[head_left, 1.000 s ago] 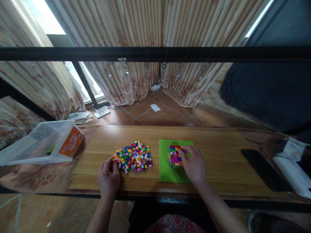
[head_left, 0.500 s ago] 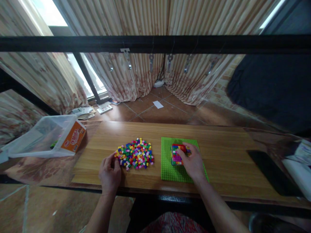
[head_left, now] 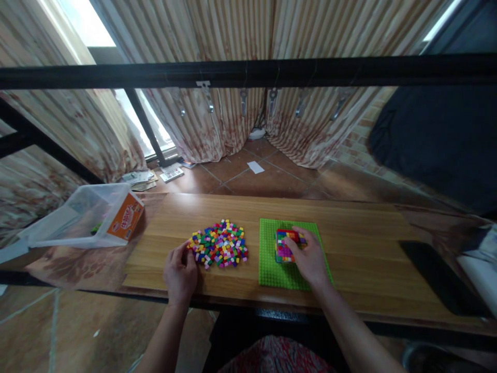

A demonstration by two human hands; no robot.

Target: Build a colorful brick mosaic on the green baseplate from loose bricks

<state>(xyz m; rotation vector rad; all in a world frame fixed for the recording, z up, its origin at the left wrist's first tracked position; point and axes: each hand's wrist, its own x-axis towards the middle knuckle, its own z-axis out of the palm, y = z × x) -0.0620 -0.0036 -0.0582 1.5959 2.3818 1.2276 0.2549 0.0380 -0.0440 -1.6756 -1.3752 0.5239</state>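
A heap of small toy bricks (head_left: 221,243) in many colours lies on the wooden table. My left hand (head_left: 180,270) rests at the heap's left edge, fingers curled together against the outermost bricks; whatever is between the fingertips is too small to make out. To the right, a green baseplate (head_left: 267,277) lies flat. A multicoloured brick block (head_left: 284,253), with red along its far side, stands on it. My right hand (head_left: 310,256) is closed around the block's right side, thumb on top, with the other fingers reaching to its far side and partly hiding it.
At the left is a clear plastic bin (head_left: 83,212) with an orange label. A dark flat item (head_left: 438,277) lies at the table's right end. Beyond the wooden table (head_left: 361,243) runs a black bar (head_left: 248,73) with hanging hooks, in front of curtains.
The whole view has shifted slightly to the right through head motion. Both hands keep nearly the same places, at the heap and on the block.
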